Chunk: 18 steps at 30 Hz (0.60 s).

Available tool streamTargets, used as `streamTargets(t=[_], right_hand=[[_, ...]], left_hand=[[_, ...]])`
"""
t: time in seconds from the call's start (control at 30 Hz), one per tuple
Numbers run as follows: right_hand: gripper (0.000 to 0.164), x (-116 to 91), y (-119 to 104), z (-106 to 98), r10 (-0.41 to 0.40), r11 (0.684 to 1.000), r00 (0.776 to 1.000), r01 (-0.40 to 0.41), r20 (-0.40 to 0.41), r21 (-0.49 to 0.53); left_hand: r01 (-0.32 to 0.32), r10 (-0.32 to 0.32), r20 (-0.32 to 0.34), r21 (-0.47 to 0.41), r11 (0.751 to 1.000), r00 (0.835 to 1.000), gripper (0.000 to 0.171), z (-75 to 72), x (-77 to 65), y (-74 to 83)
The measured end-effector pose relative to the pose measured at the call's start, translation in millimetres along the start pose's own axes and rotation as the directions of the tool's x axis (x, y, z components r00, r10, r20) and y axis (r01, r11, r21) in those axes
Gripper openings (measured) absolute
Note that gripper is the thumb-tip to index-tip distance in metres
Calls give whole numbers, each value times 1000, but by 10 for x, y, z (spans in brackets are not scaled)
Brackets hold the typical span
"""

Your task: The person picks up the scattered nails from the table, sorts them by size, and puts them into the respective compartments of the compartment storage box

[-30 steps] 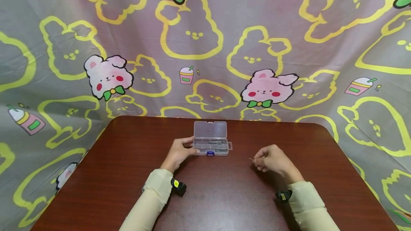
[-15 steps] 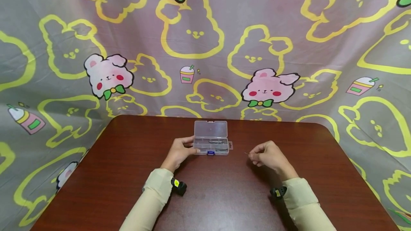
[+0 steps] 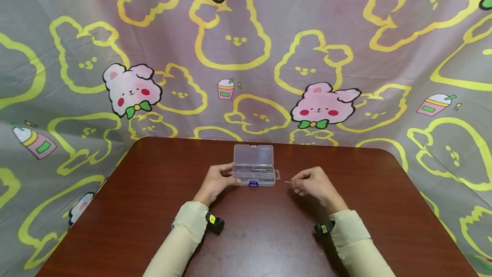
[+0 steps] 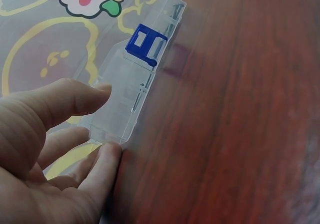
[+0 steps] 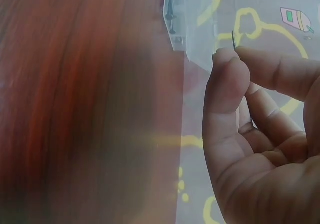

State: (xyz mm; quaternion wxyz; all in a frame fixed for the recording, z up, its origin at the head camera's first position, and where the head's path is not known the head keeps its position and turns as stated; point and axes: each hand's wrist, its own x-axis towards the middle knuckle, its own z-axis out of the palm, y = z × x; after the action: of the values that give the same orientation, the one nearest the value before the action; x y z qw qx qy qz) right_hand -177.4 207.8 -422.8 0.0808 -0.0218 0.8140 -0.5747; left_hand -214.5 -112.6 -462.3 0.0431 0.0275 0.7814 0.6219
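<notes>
A clear plastic compartment box (image 3: 253, 155) stands on the table with its lid raised. Several thin grey nails (image 3: 260, 170) lie in its compartments, and a blue latch (image 4: 146, 44) sits on its front. My left hand (image 3: 214, 181) holds the box by its left end, thumb at the front and fingers at the side and behind. To the right of the box, my right hand (image 3: 316, 185) pinches a thin nail (image 5: 233, 39) between thumb and index finger. Its tip points left toward the box, a short gap away; the rest is hidden by the fingers.
The dark red-brown wooden table (image 3: 246, 234) extends around both hands. A grey cloth (image 3: 246, 84) printed with yellow outlines and pink rabbits hangs behind it and along its sides. A clear hanging tab (image 3: 277, 175) sticks out from the box's right end.
My right hand has moved left and slightly away from me, bringing the nail closer to the box. The left hand and the box have stayed in place.
</notes>
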Motion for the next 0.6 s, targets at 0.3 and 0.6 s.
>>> streamTargets(t=[0.3, 0.6], right_hand=[[15, 78, 0, 135, 5, 1000, 1000, -4, -15, 24], [16, 109, -68, 254, -18, 998, 1000, 19, -16, 55]], left_hand=[[-7, 7, -4, 7, 1000, 1000, 63, 0, -6, -4], [-8, 8, 2, -16, 1000, 1000, 63, 10, -9, 23]])
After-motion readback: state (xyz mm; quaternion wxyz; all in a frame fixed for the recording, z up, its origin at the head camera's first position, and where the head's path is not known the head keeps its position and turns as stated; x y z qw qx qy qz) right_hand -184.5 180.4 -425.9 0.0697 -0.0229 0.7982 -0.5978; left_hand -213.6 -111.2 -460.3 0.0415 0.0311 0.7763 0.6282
